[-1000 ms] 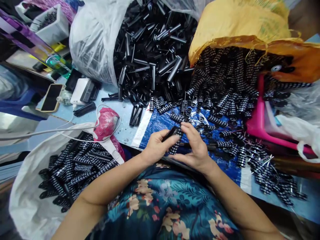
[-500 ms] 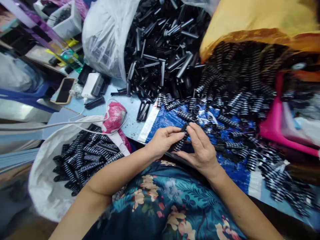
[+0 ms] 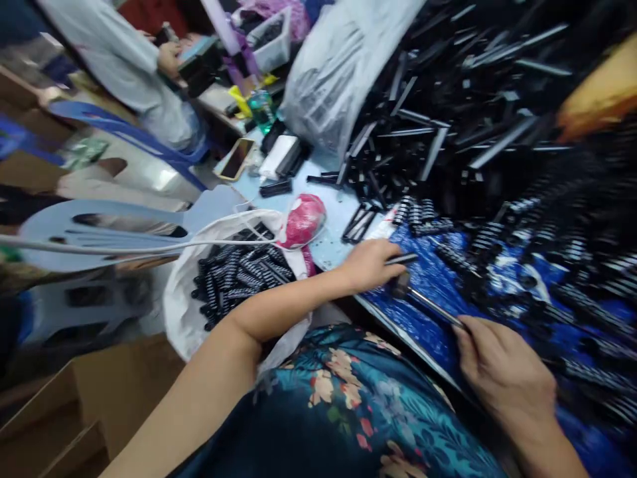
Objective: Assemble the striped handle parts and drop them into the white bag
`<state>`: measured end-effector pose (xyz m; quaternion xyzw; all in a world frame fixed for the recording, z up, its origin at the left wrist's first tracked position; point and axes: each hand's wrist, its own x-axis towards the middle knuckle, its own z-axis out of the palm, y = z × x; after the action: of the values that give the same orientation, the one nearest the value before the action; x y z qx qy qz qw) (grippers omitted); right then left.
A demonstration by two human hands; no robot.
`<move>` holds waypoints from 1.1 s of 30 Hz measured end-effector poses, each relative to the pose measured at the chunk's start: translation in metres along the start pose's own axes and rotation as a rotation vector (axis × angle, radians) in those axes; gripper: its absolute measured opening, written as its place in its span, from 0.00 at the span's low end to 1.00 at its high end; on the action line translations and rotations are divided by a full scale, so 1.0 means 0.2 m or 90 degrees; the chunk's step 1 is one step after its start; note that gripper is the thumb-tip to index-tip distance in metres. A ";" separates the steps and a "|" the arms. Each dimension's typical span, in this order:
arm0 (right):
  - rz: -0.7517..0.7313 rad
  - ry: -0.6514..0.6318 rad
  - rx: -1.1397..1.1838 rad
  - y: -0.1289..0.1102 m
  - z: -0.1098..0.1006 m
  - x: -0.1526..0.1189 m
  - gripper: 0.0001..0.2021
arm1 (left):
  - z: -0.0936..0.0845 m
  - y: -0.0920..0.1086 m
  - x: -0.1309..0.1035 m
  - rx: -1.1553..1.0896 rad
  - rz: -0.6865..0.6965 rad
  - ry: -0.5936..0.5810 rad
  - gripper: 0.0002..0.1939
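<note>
Pale blue and speckled, the surface carries a crinkled, glossy blue plastic sheet. Smooth black tubes with hard highlights heap at its far side; ridged, white-marked black pieces blur together at right. Between thumb and fingers, the left hand closes its grip on a slim black piece, which juts out past the fingertips. Pinched in the right hand's grip, a thin metal rod slants over the sheet, its dark end just below the left fingers; whether they touch, I cannot tell. Patterned black cylinders fill a soft white sack; a translucent plastic bag stands beside the tubes.
</note>
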<state>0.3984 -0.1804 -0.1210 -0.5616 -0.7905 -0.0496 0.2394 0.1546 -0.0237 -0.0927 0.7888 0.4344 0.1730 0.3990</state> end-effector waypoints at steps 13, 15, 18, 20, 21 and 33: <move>0.115 -0.039 0.099 0.02 -0.01 0.16 0.13 | -0.01 -0.02 0.09 -0.007 -0.126 -0.129 0.17; 0.099 0.016 0.148 0.00 -0.03 0.17 0.11 | -0.02 -0.03 0.11 0.019 -0.115 -0.144 0.18; 0.039 0.065 0.217 -0.04 -0.04 0.15 0.12 | -0.02 -0.03 0.15 0.034 -0.096 -0.168 0.19; -0.004 -0.016 0.205 -0.07 -0.02 0.14 0.12 | 0.00 -0.02 0.17 0.040 -0.089 -0.179 0.20; -0.019 -0.066 0.191 -0.08 -0.02 0.13 0.13 | 0.01 -0.01 0.18 0.048 -0.087 -0.178 0.20; 0.020 -0.047 0.189 0.04 0.00 0.04 0.09 | -0.68 -0.01 -0.21 0.088 -0.121 -0.495 0.18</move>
<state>0.4029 -0.1703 -0.1191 -0.5338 -0.7884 0.0921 0.2916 0.0455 0.0067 -0.0059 0.7766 0.3328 -0.2052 0.4939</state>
